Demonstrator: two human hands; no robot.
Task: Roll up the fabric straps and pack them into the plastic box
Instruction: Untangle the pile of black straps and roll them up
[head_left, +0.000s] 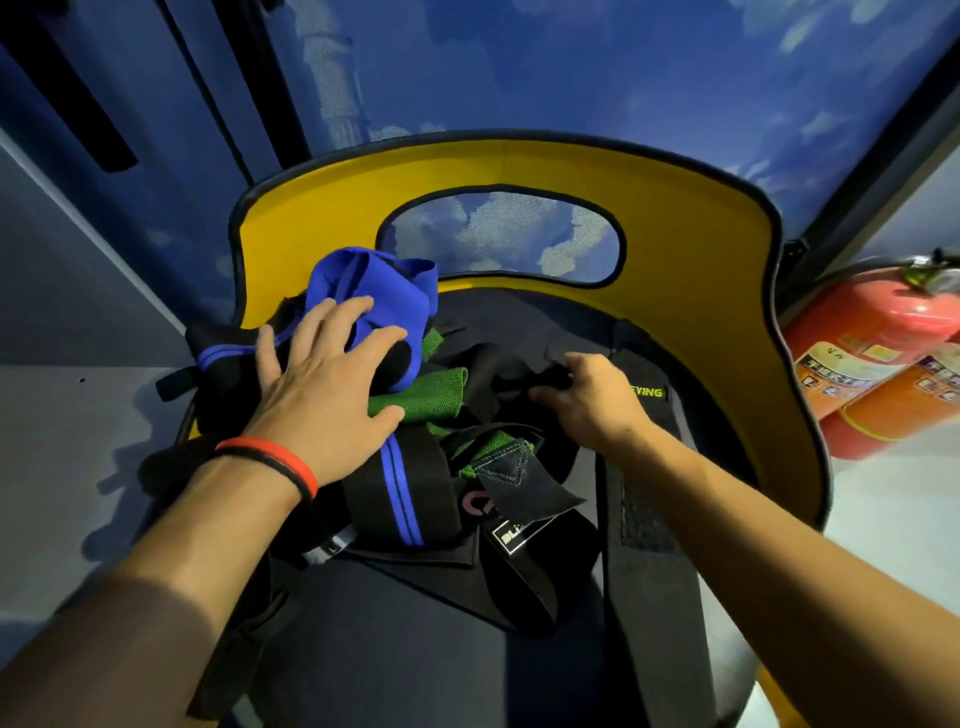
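Observation:
A tangled pile of fabric straps lies on the dark seat of a yellow chair (701, 270). In it are a bright blue strap (374, 291), a green strap (426, 397), a black strap with blue stripes (400, 493) and several black straps. My left hand (322, 374) rests flat with spread fingers on the left of the pile, over the blue and green straps. My right hand (592, 395) pinches a black strap (540, 382) at the middle of the pile. A long black strap (644, 519) runs under my right forearm. No plastic box shows.
Two red fire extinguishers (872, 358) lie on the pale floor to the right of the chair. A grey floor and wall are on the left. Behind the chair is a blue wall printed with clouds.

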